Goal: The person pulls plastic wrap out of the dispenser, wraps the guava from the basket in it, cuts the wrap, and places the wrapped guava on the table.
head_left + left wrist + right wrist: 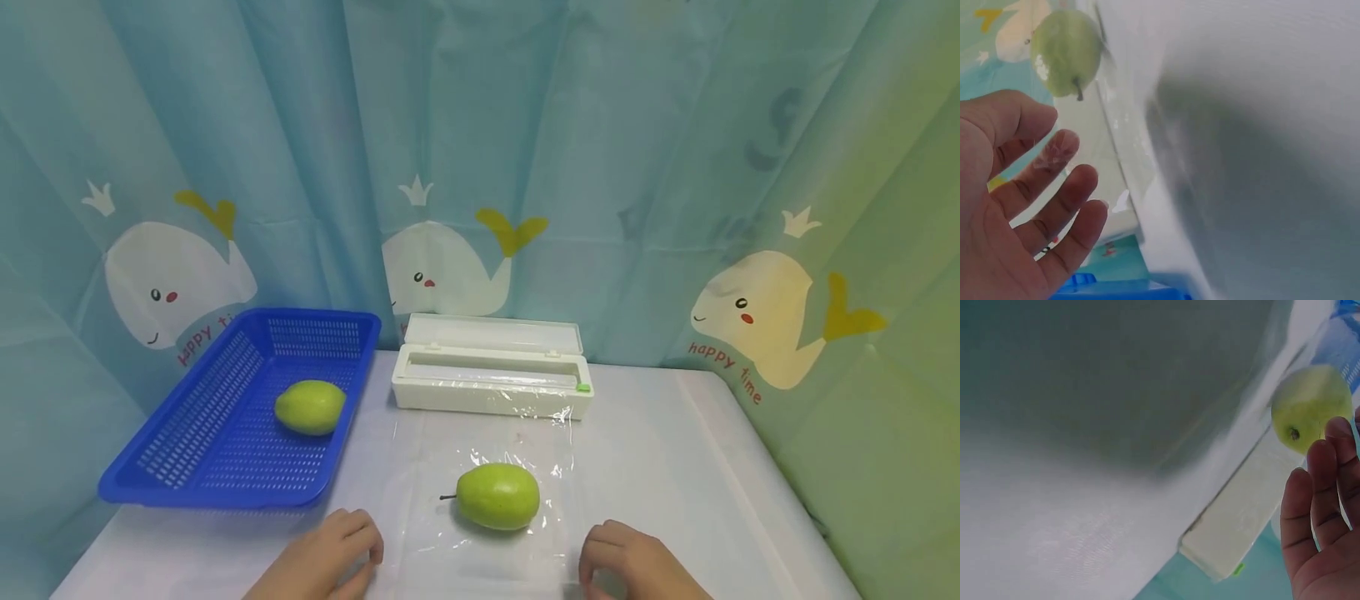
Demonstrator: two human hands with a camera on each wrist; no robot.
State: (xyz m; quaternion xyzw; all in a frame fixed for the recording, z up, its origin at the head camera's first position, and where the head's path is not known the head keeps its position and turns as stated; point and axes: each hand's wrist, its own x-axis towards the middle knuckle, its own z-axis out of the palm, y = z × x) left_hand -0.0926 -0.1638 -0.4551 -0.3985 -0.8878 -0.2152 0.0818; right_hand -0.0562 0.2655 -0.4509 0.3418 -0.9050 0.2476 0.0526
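Observation:
A green pear (498, 497) with a thin stem lies on clear cling film (480, 562), which runs from a white dispenser box (491, 398) toward me. At the film's near left side my left hand (330, 554) has its thumb and index finger brought together on the edge. In the left wrist view its other fingers are loosely bent, with film wrinkles across the middle finger (1063, 150). My right hand (633, 560) is at the near right side, index finger curled toward the thumb at the film's edge. Its thumb is hidden in the right wrist view.
A blue plastic basket (307, 492) stands at the left with another green fruit (310, 407) inside. The dispenser's lid (495, 332) is raised, and a green slider (583, 387) sits at its right end. Behind the white table (660, 492) hangs a whale-print curtain (622, 167).

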